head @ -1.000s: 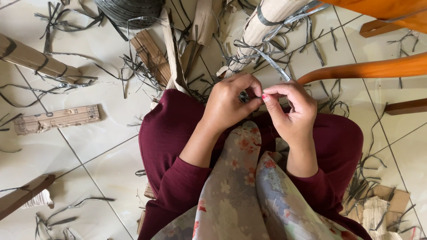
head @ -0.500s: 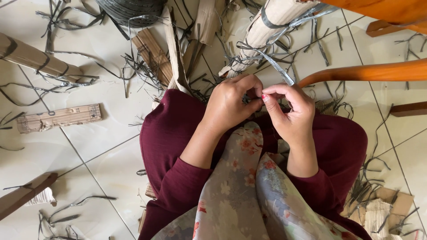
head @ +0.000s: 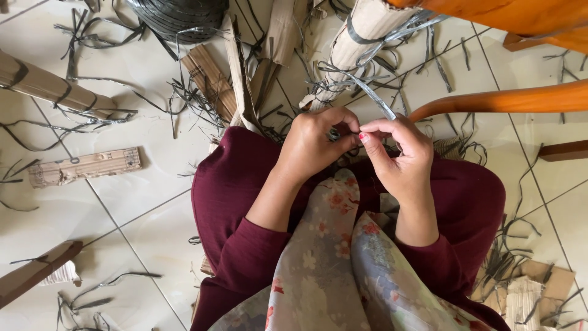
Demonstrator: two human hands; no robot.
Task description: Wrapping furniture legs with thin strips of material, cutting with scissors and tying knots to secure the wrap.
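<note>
I see my left hand [head: 315, 144] and right hand [head: 398, 153] together, both pinching a grey strip [head: 376, 101] just below the cardboard roll [head: 355, 43].

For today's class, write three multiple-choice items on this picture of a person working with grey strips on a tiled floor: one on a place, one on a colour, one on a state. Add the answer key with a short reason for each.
1. Where does the flat cardboard piece lie?
A. On the lap
B. On the floor tiles, to the picture's left of the knees
C. On the orange wooden chair

2. What colour are the sleeves?
A. Dark red
B. White
C. Green

3. How do the left hand and right hand stand?
A. Both flat on the floor
B. Far apart, open
C. Close together, fingertips pinching a grey strip

Key: 1 B, the piece rests on bare tile left of the knees. 2 A, both arms wear dark red cloth. 3 C, the hands meet above the lap with the strip running up from their grip.
</note>
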